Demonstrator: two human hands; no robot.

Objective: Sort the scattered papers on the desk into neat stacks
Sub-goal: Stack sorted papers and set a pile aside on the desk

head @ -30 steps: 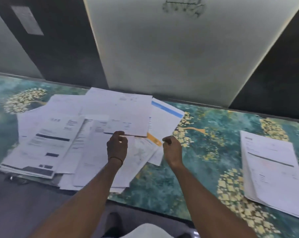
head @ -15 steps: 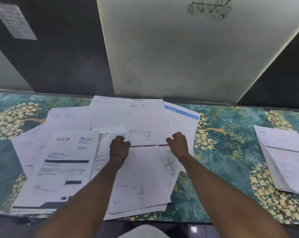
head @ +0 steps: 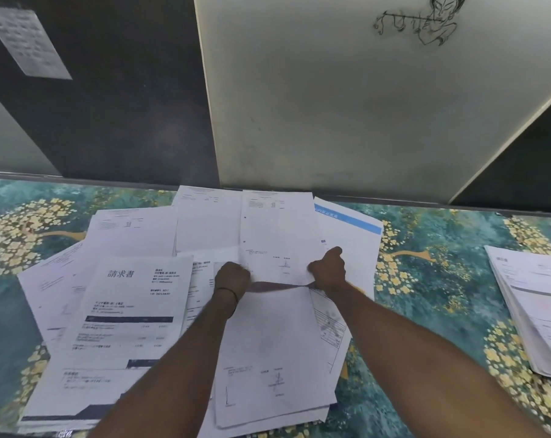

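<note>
Hands: left hand [head: 233,275], right hand [head: 328,269] both pinching sheet [head: 275,229] lifted above scattered papers [head: 131,298].

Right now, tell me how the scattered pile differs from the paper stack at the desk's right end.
The scattered pile fans out at many angles; the right stack has roughly aligned sheets. The scattered pile covers much of the desk; the right stack is compact. The left hand and right hand grip a sheet over the scattered pile; no hand touches the right stack. Both are white printed paper.
</note>
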